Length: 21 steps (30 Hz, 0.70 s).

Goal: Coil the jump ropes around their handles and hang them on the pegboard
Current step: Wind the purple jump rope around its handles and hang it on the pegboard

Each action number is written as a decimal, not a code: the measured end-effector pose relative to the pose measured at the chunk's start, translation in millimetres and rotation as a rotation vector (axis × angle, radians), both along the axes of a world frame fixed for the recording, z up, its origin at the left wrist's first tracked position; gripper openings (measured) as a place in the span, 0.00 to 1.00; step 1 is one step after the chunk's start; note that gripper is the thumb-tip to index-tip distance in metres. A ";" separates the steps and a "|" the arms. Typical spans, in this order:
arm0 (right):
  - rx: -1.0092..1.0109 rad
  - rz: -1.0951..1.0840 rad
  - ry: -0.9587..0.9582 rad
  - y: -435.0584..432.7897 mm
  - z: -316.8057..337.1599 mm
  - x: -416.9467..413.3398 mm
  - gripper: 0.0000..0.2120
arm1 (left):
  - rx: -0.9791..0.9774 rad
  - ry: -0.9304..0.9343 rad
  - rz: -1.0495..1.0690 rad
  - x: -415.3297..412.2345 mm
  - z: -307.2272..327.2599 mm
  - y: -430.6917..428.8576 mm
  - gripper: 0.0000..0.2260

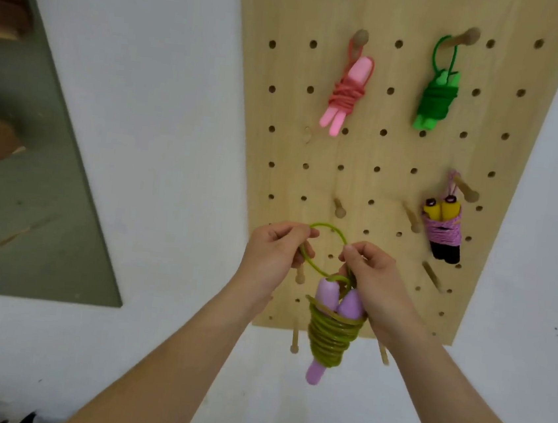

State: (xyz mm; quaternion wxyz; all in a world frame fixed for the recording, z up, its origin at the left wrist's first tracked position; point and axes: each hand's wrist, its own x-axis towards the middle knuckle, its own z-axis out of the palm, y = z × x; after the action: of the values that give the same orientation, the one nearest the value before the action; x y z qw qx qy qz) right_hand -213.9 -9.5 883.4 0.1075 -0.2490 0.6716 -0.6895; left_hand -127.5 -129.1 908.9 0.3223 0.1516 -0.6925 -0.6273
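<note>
A jump rope with lilac handles hangs in front of the wooden pegboard, its olive-green cord coiled around both handles. A free loop of that cord arches between my hands. My left hand pinches the loop's left side. My right hand grips the cord at the loop's right end, just above the handles. An empty peg sticks out just above the loop.
Three coiled ropes hang on pegs: a pink one, a green one, and a yellow-and-black-handled one with a pink cord. Several bare pegs stand in the lower board. White wall surrounds it; a grey-green panel is at left.
</note>
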 end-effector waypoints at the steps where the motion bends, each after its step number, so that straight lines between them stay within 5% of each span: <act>1: 0.018 -0.014 -0.007 -8.8 -2.1 -14.9 0.11 | -0.007 -0.022 -0.021 -14.0 -0.4 -12.7 0.09; 7: 0.043 -0.207 -0.032 -62.0 -8.6 -97.3 0.11 | -0.103 -0.069 -0.055 -111.2 -3.7 -69.8 0.03; 12: 0.072 -0.287 -0.108 -90.3 -22.6 -151.7 0.10 | -0.434 -0.103 -0.081 -174.5 -17.4 -101.9 0.09; 17: 0.183 -0.247 -0.176 -108.4 -37.8 -183.0 0.04 | -0.544 -0.146 -0.121 -206.1 -36.0 -125.1 0.13; 21: 0.235 -0.170 -0.179 -111.0 -44.3 -188.6 0.20 | -0.669 -0.179 -0.156 -221.4 -43.2 -130.2 0.19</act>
State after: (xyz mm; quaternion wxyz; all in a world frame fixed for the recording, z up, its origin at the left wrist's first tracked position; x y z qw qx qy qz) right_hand -402.5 -120.5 839.1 0.1362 -0.1147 0.7539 -0.6324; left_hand -348.8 -259.3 865.6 0.2431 0.0385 -0.8947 -0.3727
